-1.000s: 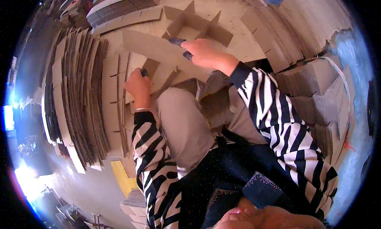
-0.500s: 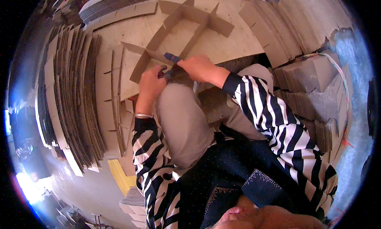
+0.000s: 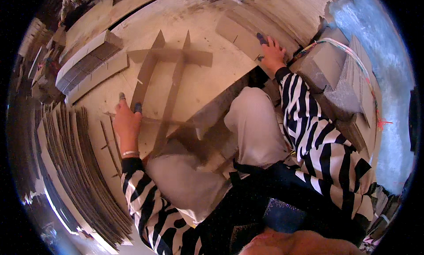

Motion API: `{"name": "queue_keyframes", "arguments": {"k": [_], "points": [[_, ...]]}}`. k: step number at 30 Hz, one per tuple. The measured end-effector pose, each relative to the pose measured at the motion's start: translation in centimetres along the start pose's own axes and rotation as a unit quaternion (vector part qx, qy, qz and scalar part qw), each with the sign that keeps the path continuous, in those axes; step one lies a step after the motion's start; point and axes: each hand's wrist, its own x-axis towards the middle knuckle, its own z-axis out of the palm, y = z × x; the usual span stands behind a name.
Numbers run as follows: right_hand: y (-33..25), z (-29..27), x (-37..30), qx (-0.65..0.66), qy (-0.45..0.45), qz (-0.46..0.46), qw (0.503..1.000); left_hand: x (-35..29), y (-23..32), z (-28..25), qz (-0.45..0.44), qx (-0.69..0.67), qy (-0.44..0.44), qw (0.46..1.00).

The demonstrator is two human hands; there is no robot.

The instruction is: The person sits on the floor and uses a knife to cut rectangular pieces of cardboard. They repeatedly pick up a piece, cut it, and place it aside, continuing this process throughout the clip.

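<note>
A cardboard divider (image 3: pixel 176 74) of crossed, slotted strips lies before me, its near end reaching over my lap and blurred by motion. Beside the divider's left near corner is my left hand (image 3: pixel 127 124), thumb and forefinger spread, dark covers on the fingertips. It grips nothing that I can see; whether it touches the cardboard is unclear. My right hand (image 3: pixel 273 52) rests with fingers apart at the near right end of a stack of flat cardboard strips (image 3: pixel 240 32). Dark covers show on its fingertips too.
A pale wooden board (image 3: pixel 212 85) carries the divider. Several upright cardboard sheets (image 3: pixel 79 162) stand at the left, with bundled strips (image 3: pixel 88 63) beyond them. More cardboard stacks (image 3: pixel 322 67) sit at the right beside a looped bundle of cords (image 3: pixel 353 56) and blue sheeting (image 3: pixel 375 56).
My hands have moved apart: the right from the divider's near end to the strip stack, the left outward. The divider has shifted left and towards me, and its shape has narrowed. The view has turned.
</note>
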Motion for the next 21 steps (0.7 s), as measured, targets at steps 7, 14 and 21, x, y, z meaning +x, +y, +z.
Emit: {"name": "queue_keyframes", "arguments": {"k": [7, 14, 21], "points": [[-3.4, -6.1, 5.5, 0.119, 0.055, -0.063, 0.989, 2.7, -5.3, 4.1, 0.054, 0.036, -0.068, 0.996], [-19.4, -10.5, 9.8, 0.477, 0.044, -0.169, 0.861, 1.9, -6.1, 1.4, -0.045, 0.013, -0.087, 0.995], [-24.1, -6.3, 7.7, 0.355, -0.014, -0.193, 0.915, 2.2, -3.7, 3.2, -0.075, -0.049, -0.041, 0.995]]}}
